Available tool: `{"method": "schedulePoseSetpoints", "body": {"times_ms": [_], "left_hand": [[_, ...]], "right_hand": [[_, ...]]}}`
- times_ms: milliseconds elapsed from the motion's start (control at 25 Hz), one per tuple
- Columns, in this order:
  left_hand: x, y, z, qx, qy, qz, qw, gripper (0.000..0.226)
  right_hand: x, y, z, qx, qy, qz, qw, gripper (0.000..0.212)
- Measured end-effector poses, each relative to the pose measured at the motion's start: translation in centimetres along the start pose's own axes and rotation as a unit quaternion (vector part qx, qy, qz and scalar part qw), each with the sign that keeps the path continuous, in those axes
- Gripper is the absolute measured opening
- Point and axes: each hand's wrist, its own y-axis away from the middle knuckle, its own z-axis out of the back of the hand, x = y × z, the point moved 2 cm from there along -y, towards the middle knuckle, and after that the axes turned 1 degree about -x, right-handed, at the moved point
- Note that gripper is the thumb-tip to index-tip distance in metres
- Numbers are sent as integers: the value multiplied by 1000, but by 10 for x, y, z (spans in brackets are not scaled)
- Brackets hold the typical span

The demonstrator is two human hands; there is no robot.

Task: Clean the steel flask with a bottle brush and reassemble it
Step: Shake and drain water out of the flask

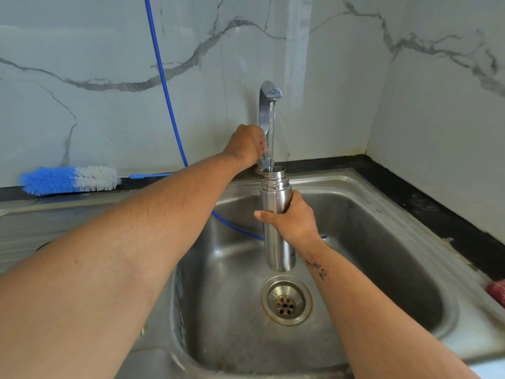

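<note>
The steel flask (274,203) hangs upright over the sink basin, its cap off and its threaded mouth right under the tap (266,110). A thin stream of water runs from the spout into the mouth. My right hand (291,218) grips the flask around its middle. My left hand (247,144) reaches across to the foot of the tap and grips its lever. The bottle brush (69,180), with blue and white bristles and a thin blue handle, lies on the black ledge at the back left.
The steel sink (388,231) has a round drain (286,300) below the flask. A blue hose (164,86) runs down the marble wall into the basin behind the flask. Something red (498,292) lies on the sink's right rim.
</note>
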Motion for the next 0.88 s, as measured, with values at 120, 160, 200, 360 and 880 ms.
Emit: {"method": "schedulePoseSetpoints", "body": {"times_ms": [120, 160, 200, 360, 880], "left_hand": [[-2, -6, -4, 6, 9, -1, 1000, 11], [-3, -6, -4, 4, 4, -3, 1000, 9], [-4, -7, -4, 3, 1, -5, 1000, 9], [-9, -12, -3, 23, 7, -20, 1000, 7], [-17, 64, 47, -109, 222, 95, 964, 19]], "right_hand": [[-1, 0, 0, 0, -5, -1, 1000, 76], [-1, 0, 1, 0, -6, -1, 1000, 76], [-1, 0, 0, 1, -7, 0, 1000, 75], [-2, -1, -1, 6, -6, 3, 1000, 74], [17, 10, 6, 24, -81, 47, 995, 56]]}}
